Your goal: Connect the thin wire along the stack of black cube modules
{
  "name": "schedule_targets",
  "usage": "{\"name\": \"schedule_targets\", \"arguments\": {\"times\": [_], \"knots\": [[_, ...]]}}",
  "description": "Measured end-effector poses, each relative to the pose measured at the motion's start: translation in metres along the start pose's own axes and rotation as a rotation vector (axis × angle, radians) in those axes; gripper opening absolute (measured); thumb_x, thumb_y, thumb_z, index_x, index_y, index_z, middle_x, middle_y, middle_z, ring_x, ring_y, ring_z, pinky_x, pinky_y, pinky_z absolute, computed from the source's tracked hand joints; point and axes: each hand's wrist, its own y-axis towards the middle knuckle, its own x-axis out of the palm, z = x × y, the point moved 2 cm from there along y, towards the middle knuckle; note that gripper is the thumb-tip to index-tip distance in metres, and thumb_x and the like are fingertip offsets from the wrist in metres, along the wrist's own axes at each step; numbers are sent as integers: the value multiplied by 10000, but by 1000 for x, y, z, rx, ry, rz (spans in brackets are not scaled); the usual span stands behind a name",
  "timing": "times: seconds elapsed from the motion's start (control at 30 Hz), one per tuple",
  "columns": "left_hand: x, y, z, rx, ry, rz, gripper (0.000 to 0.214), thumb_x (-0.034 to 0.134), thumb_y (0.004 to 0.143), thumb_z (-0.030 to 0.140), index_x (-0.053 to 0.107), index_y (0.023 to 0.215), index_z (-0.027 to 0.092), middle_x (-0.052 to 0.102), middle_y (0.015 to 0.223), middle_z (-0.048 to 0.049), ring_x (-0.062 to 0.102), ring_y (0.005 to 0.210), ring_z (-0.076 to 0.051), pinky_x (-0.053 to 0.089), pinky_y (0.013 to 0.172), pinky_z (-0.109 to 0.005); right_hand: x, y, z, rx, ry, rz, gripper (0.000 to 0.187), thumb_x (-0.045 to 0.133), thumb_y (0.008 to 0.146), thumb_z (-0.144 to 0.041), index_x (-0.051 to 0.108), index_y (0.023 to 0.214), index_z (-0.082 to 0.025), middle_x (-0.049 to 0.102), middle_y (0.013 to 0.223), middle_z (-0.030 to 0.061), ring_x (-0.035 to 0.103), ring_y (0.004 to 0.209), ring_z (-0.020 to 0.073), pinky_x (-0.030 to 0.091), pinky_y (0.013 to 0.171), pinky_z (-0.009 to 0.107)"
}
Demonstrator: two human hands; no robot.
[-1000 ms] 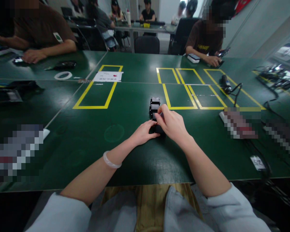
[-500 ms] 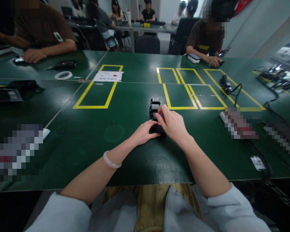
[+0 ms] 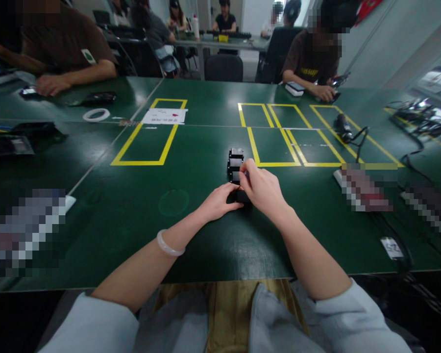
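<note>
In front of me on the green table [image 3: 206, 245] stands a row of small black blocks with grey tops [image 3: 236, 162], running away from me. At its near end is a plain black block [image 3: 243, 196], partly covered by my hands. My left hand [image 3: 219, 202] grips this near block from the left, thumb on the close side and fingers on the far side. Just above it, my right hand [image 3: 262, 189] is closed in a pinch, fingertips beside the row's near end. Whatever those fingertips pinch is hidden.
Yellow tape rectangles [image 3: 163, 162] mark the table, with a white paper label [image 3: 165, 116] across one. A roll of white tape [image 3: 96, 115] lies far left. Blurred-out devices flank me, and a black cabled device [image 3: 342, 128] lies right. Co-workers sit across the table.
My right fingertips have shifted very slightly over the row. My left hand and the black blocks stay in place.
</note>
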Motion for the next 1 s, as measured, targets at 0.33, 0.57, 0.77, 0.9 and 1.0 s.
{"name": "schedule_targets", "arguments": {"times": [0.33,0.57,0.77,0.9,1.0], "knots": [[-1,0,1,-4,3,-8,463,687,787,320,558,1214,198,608,1179,-84,580,1080,-260,446,952,-399,2,0,1,-11,13,8,269,308,955,-399,486,1014,-207,678,804,25,614,678,166,330,610,262],[-2,1,2,-1,15,-12,393,686,786,329,589,1141,190,616,1133,-82,586,1046,-258,461,914,-388,1,0,1,14,-25,11,219,325,939,-315,490,1025,-200,677,809,25,599,647,153,317,591,262],[0,0,1,-1,18,-4,418,687,787,344,577,1159,187,615,1136,-83,587,1046,-257,459,922,-390,2,1,1,-23,-50,35,201,345,944,-324,496,991,-200,672,789,16,602,656,151,312,601,256],[1,0,0,-9,16,-1,454,691,784,345,563,1191,188,612,1155,-86,585,1059,-258,452,940,-396,3,2,2,-26,-75,20,239,341,954,-383,498,969,-203,669,759,17,599,648,156,307,604,259],[0,1,0,-5,13,-9,424,689,785,344,576,1163,188,615,1145,-85,588,1050,-259,457,930,-395,2,1,1,-16,-60,1,209,340,950,-337,495,981,-202,674,779,17,601,649,153,308,602,258]]}}
